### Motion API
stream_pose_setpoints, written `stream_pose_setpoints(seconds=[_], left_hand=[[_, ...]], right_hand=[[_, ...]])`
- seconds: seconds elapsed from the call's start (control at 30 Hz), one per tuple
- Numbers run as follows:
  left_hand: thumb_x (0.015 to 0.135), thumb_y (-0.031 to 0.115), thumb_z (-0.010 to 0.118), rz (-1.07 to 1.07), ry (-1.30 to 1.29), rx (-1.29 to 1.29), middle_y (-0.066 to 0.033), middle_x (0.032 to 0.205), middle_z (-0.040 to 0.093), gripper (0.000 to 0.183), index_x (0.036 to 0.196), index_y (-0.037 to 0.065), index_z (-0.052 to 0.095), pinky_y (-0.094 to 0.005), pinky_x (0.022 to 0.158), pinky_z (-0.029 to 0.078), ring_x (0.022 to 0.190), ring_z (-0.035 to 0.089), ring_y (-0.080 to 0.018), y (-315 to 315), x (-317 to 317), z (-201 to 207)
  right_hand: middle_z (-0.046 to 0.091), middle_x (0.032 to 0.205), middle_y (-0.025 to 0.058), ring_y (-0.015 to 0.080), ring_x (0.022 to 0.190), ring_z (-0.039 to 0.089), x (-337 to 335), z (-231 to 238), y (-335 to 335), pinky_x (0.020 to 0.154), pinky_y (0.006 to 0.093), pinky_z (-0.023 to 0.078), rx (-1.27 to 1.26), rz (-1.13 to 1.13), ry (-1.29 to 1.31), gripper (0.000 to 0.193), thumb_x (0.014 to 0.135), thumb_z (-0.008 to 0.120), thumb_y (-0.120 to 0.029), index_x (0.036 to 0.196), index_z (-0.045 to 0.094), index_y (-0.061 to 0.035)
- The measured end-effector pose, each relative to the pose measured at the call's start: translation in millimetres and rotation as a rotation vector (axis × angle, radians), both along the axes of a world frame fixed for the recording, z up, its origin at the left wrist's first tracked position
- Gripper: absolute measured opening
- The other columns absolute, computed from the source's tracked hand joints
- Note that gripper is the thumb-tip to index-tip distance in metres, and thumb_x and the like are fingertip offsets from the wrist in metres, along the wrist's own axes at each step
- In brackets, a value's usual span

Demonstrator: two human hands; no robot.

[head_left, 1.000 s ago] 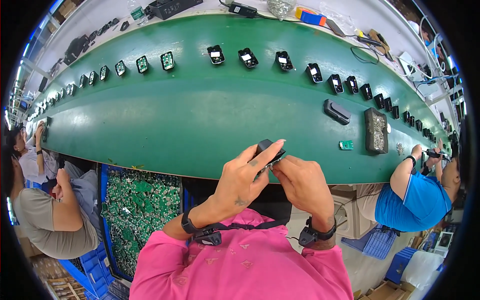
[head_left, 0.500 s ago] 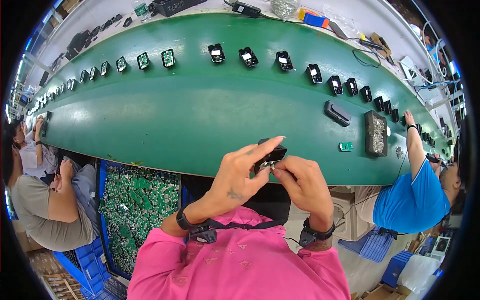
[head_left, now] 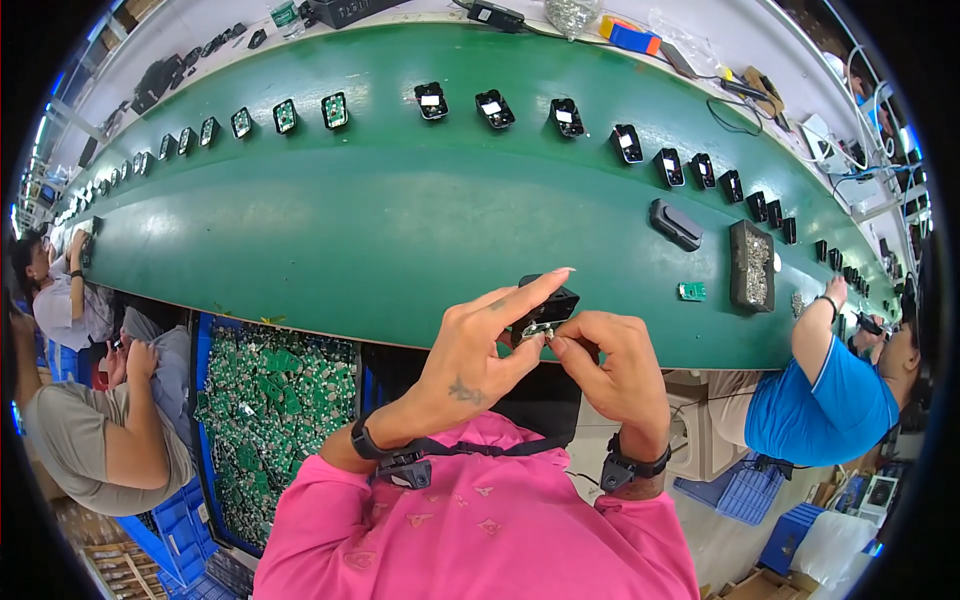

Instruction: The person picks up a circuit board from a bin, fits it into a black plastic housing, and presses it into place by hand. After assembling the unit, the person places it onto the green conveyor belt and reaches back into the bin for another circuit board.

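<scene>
Near the table's front edge, my left hand (head_left: pixel 470 350) is closed round a small black plastic housing (head_left: pixel 560 303), its index finger stretched out along the top. At the housing's near side a pale, whitish edge (head_left: pixel 535 328) shows, perhaps part of a circuit board. My right hand (head_left: pixel 618 370) pinches thumb and fingers together at that edge, touching the housing's near right corner. Whatever lies between those fingertips is too small to make out. A loose green circuit board (head_left: pixel 692 291) rests on the table to the right of my hands.
Black open housings (head_left: pixel 564 118) line the far side of the green table (head_left: pixel 400 210). At right are a dark case (head_left: pixel 676 225) and a black tray (head_left: pixel 738 298) of small metal parts. A crate of circuit boards (head_left: pixel 270 400) stands left. Co-workers sit on both sides.
My hands stay in nearly the same place, with the right fingers shifted slightly at the housing. The blue-sleeved co-worker's arm at right has drawn back from the housings.
</scene>
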State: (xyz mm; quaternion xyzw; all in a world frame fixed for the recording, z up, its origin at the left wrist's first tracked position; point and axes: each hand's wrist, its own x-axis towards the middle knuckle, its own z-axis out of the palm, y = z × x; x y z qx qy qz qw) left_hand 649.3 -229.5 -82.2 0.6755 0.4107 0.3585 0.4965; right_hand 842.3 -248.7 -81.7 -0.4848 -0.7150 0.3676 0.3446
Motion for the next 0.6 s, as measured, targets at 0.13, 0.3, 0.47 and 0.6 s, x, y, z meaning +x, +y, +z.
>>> stream_pose_setpoints(seconds=[0.13,0.3,0.47,0.6], left_hand=[[0.080,-0.006,0.063,0.068,0.093,0.231,-0.0123,0.112,0.069,0.060,0.138,0.011,0.058,-0.0294,0.073,0.056,0.087,0.067,-0.0172,-4,4,-8],[0.082,-0.008,0.062,0.125,0.153,0.223,-0.0124,0.111,0.069,0.053,0.133,0.008,0.060,-0.0300,0.077,0.057,0.092,0.068,-0.0168,-2,8,-17],[0.088,-0.004,0.064,0.071,-0.355,-0.241,-0.0095,0.122,0.062,0.052,0.138,0.005,0.052,-0.0294,0.088,0.056,0.102,0.066,-0.0154,5,4,-31],[0.080,0.001,0.077,-0.137,-0.330,-0.334,-0.0060,0.130,0.056,0.069,0.142,0.007,0.047,-0.0289,0.091,0.054,0.110,0.060,-0.0128,8,-7,-36]], right_hand=[[0.059,0.066,0.0102,0.0197,0.055,0.055,-9,-6,-2,0.052,0.0324,0.040,0.090,-0.073,-0.006,0.006,0.083,0.066,-0.002,0.082,0.063,0.0025],[0.060,0.066,0.0112,0.0198,0.056,0.057,-18,-18,-4,0.053,0.0330,0.043,0.155,-0.149,-0.068,0.006,0.084,0.066,-0.002,0.083,0.064,0.0026],[0.065,0.072,0.0071,0.0118,0.061,0.061,-17,-30,-9,0.053,0.0280,0.046,0.017,-0.512,0.097,0.013,0.090,0.070,-0.009,0.093,0.065,0.0024],[0.064,0.070,0.0047,0.0069,0.059,0.060,-17,-43,-12,0.050,0.0232,0.045,-0.266,-0.429,0.383,0.017,0.092,0.069,-0.012,0.092,0.064,0.0038]])
